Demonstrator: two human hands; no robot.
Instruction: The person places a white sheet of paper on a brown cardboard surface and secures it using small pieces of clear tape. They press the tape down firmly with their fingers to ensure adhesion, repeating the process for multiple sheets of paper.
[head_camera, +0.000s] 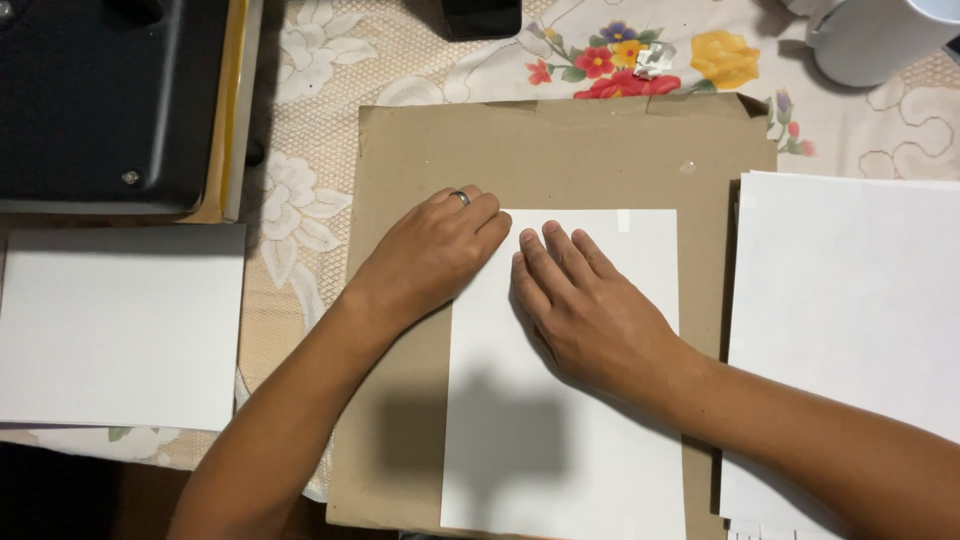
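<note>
Pressing flat, both hands rest on the white sheet. Left hand curled at ten o'clock, right hand fingers spread, grasping nothing

A home table used for paper craft: a floral lace tablecloth lies under the cardboard sheet, with paper stacks beside it and a black machine up left of it.

Warm, even overhead light, sharply focused.
A soft rectangular shadow is cast on the white sheet near its lower edge.
</note>
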